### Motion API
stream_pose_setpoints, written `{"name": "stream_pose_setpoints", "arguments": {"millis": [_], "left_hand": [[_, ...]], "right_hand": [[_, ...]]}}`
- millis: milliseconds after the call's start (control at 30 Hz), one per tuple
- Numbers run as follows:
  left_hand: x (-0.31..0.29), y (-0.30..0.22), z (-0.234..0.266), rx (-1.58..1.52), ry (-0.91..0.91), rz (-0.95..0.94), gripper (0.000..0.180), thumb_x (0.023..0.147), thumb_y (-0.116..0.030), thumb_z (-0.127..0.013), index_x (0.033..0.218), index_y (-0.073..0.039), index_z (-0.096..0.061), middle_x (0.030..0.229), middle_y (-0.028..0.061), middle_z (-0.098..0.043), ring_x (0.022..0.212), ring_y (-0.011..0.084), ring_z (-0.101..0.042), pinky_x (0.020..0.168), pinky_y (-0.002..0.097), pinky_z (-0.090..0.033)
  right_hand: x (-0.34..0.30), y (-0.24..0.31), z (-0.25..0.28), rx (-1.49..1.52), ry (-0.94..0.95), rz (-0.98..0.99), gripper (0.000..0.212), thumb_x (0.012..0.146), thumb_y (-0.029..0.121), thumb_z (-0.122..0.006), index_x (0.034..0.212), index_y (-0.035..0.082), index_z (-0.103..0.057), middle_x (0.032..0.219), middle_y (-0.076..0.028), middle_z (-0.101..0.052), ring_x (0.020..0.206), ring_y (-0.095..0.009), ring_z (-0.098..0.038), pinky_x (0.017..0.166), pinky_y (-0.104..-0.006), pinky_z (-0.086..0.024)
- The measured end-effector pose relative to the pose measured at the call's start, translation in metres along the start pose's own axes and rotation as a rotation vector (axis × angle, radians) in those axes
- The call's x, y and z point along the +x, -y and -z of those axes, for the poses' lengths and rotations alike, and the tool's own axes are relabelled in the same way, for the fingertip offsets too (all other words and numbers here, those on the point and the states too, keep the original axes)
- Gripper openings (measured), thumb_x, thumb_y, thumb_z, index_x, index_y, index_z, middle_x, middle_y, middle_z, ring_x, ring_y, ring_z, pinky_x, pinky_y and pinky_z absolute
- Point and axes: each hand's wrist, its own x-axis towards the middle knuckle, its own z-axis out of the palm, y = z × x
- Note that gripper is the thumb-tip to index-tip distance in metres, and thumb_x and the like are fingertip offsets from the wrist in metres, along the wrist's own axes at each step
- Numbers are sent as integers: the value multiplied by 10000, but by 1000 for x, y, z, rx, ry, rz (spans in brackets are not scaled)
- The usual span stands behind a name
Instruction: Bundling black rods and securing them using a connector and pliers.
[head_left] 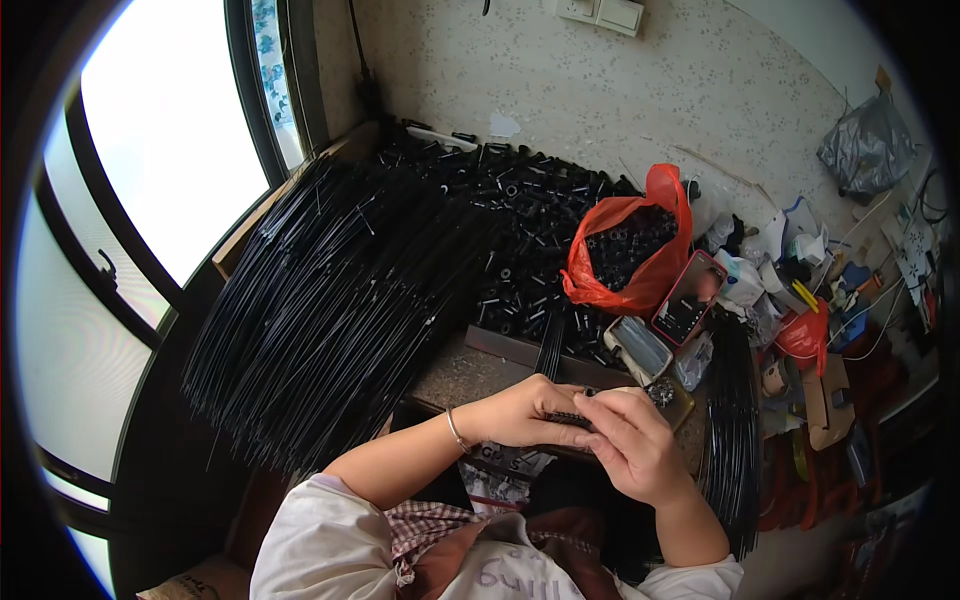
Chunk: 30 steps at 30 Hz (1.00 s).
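Note:
My left hand, with a bangle at its wrist, is closed around dark slender pieces whose ends show between its fingers. They look like the thin black rods that stick up just beyond this hand. Against its fingertips, my right hand is closed in a pinch at a small black fitting. Fingers cover most of that fitting, and I cannot tell whether it sits on a rod. Both hands meet above the near edge of the brown table.
A large stack of long black rods fills the left. Loose black fittings are heaped behind, beside a red plastic bag holding more. A phone, a clear-lidded case and another rod bundle lie to the right.

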Motion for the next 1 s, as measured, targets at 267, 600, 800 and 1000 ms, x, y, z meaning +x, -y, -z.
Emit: {"name": "stream_pose_setpoints", "arguments": {"millis": [267, 600, 800, 1000], "left_hand": [[-44, 75, -28, 1170, -81, 405, 732, 596, -544, -498, 1166, -116, -329, 1266, 194, -104, 1171, 329, -119, 833, 595, -138], [-71, 65, -30, 1104, 154, 243, 813, 527, -345, -556, 1179, 23, -239, 1233, 246, -167, 1166, 321, -161, 913, 439, -180], [-82, 58, -34, 1229, 254, 281, 810, 584, -440, -525, 1198, -8, -220, 1255, 190, -171, 1175, 285, -158, 929, 415, -153], [-81, 53, -30, 1071, 230, 341, 904, 555, -551, -534, 1208, -23, -201, 1269, 130, -176, 1176, 243, -168, 932, 408, -145]], "right_hand": [[2, 6, -10, -25, 13, -9, 306, 551, -97, -513, 839, -1, -546, 754, -94, -505, 660, -239, -496, 581, -303, -423], [8, -58, -36, 388, 136, -524, 127, 724, 125, -503, 747, 13, -559, 702, -112, -558, 641, -217, -551, 556, -280, -419], [-43, -150, -17, -613, -50, -613, 72, 632, 63, -549, 677, 8, -560, 679, -90, -495, 677, -251, -467, 605, -313, -397], [-42, -148, -15, -678, -19, -485, 58, 642, 72, -540, 610, 26, -524, 674, -78, -451, 686, -243, -440, 610, -328, -388]]}}
